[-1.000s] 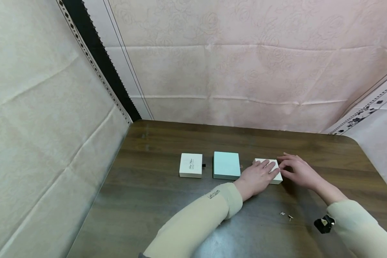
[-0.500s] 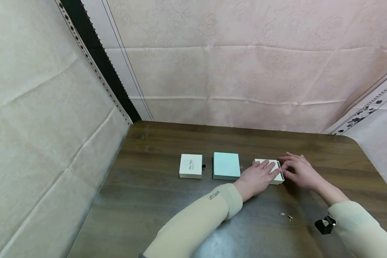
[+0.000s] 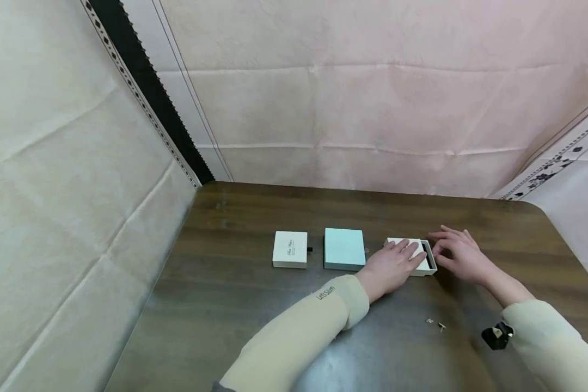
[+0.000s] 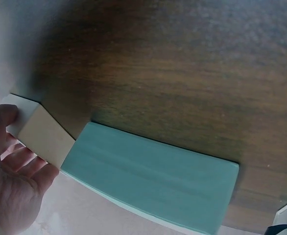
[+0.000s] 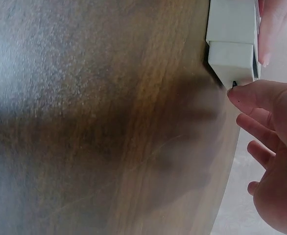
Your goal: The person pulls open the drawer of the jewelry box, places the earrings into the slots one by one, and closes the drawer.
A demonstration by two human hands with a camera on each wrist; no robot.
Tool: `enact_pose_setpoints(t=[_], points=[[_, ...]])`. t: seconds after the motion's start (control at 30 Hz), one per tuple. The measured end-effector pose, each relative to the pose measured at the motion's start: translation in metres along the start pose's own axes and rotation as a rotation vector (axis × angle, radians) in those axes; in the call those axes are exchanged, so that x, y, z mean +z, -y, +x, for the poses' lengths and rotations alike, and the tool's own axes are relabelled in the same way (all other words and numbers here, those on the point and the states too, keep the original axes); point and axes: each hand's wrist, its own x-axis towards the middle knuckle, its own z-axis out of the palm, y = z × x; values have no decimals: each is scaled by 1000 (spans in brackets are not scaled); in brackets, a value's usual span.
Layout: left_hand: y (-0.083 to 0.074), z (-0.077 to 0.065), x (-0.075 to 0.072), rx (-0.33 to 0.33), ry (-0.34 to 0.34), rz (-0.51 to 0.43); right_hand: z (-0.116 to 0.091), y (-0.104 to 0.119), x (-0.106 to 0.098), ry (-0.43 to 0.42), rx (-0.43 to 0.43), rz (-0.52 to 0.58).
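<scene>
A white sliding box (image 3: 423,268) sits at the right end of a row of boxes. My left hand (image 3: 393,268) holds its outer sleeve, fingers spread over the top and thumb (image 4: 7,114) on the near side. The drawer (image 5: 231,58) sticks out a short way toward the right, dark inside. My right hand (image 3: 458,256) is at the drawer's outer end, thumb and forefinger pinching its small black pull tab (image 5: 234,84). The other fingers spread apart, off the box. Left of the left hand lies a teal box (image 3: 344,247).
At the far left is another white box (image 3: 290,247) with printed lettering and a dark tab. Two tiny metallic pieces, a pale one (image 3: 429,320) and a longer one (image 3: 441,326), lie on the wooden table (image 3: 235,305) nearer the front. Cloth hangs behind and at the sides.
The drawer has slid out of the sleeve toward the right, showing its dark inside. My right hand has moved right with it, while my left hand stays on the sleeve.
</scene>
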Motion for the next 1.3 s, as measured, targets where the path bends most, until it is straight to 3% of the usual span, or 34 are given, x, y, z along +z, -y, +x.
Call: enact_pose_setpoints(t=[0.3,0.7,1.07,1.3], points=[[6,1,-1,3,-17,-1,6,-1,-5,17,30,-39],[3,0,-1,9,-16,15,-2,-4,-5,-7,35,-42],[4,0,4,17,-69,28,-3,-6,-6,20,73,-88],[3,0,4,15,-76,13,-4,-6,-6,-6,71,-95]])
